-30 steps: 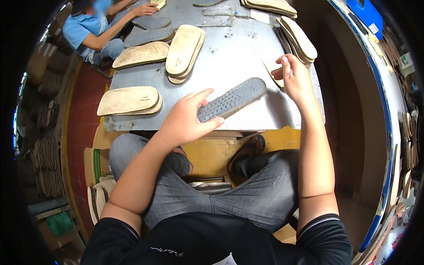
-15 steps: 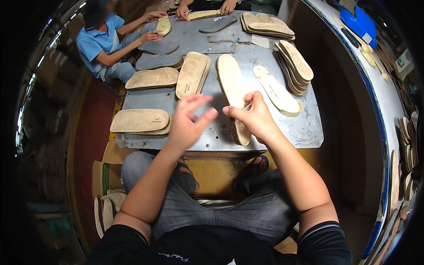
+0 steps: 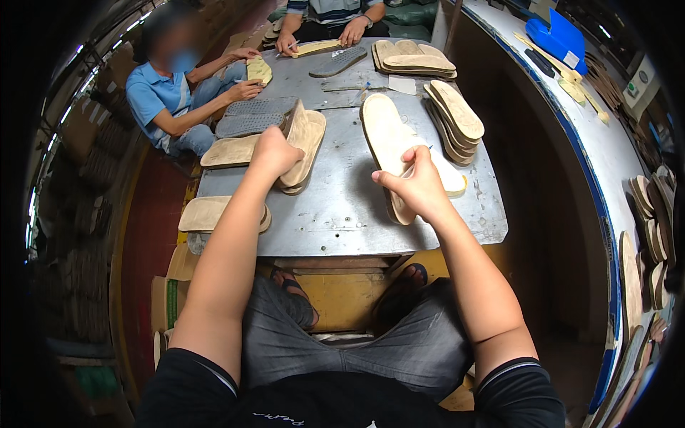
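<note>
My left hand (image 3: 277, 153) is closed round the near end of a beige insole (image 3: 295, 118), tilted on edge above a small stack of similar insoles (image 3: 314, 132). My right hand (image 3: 421, 185) is closed with its thumb across another beige insole (image 3: 382, 125), whose far end points away from me. A thin pale stick with a blue tip, apparently a pen (image 3: 429, 148), shows between the right fingers. Under this insole, a white insole-shaped template (image 3: 449, 175) is mostly covered.
Grey textured soles (image 3: 250, 118) and more beige insoles (image 3: 225, 151) lie on the left of the metal table (image 3: 342, 235). Insole stacks (image 3: 457, 110) stand at the right. Two people (image 3: 157, 93) work at the far side. A shelf with a blue object (image 3: 556, 43) runs along the right.
My left hand has moved away and left to the stack and gripped an insole, which is now tilted up. The right hand's insole now covers more of the white template. The view has shifted.
</note>
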A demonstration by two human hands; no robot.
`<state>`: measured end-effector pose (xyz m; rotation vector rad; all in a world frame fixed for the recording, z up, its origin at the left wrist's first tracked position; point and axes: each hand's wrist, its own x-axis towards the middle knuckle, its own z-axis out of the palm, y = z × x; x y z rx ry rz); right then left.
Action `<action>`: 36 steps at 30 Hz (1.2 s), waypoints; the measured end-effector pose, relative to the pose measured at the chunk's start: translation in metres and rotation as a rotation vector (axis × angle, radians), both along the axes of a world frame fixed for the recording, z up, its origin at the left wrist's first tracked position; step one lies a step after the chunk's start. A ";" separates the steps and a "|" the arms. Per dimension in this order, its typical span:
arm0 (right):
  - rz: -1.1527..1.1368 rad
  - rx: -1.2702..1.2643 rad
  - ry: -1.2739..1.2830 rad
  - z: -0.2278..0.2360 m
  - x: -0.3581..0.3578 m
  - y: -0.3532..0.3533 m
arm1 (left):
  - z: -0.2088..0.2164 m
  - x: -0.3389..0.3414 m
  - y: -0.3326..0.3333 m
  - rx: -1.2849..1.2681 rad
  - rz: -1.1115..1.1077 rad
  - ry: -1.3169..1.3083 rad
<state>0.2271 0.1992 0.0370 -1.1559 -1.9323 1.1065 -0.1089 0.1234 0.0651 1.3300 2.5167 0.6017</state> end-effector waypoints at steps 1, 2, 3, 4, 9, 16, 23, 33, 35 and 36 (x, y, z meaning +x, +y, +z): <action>0.008 0.038 -0.005 0.006 0.001 -0.002 | 0.006 -0.006 -0.009 0.056 0.032 -0.096; 0.023 -0.021 0.052 0.009 0.001 -0.002 | -0.009 -0.025 -0.019 0.144 -0.028 -0.425; 0.046 0.003 0.062 0.013 0.007 -0.001 | -0.011 -0.013 -0.031 0.227 -0.046 -0.689; 0.066 0.029 0.070 0.020 0.015 -0.003 | -0.012 0.004 -0.051 0.310 -0.066 -0.955; 0.560 0.689 0.061 0.075 0.025 -0.037 | -0.005 0.045 -0.160 0.313 -0.323 -1.645; 1.083 0.622 -0.394 0.111 0.002 -0.140 | -0.043 0.084 -0.241 -0.056 -0.154 -2.176; 0.986 0.692 -0.363 0.088 -0.008 -0.142 | -0.042 0.108 -0.299 0.138 -0.301 -1.594; 0.644 0.486 -0.022 0.071 -0.019 -0.107 | 0.005 0.073 -0.500 1.202 0.937 -0.870; 0.637 0.456 -0.024 0.070 -0.022 -0.110 | -0.021 0.065 -0.566 1.018 1.018 -0.803; 0.632 0.439 -0.028 0.069 -0.022 -0.111 | -0.030 0.064 -0.598 0.834 1.038 -0.796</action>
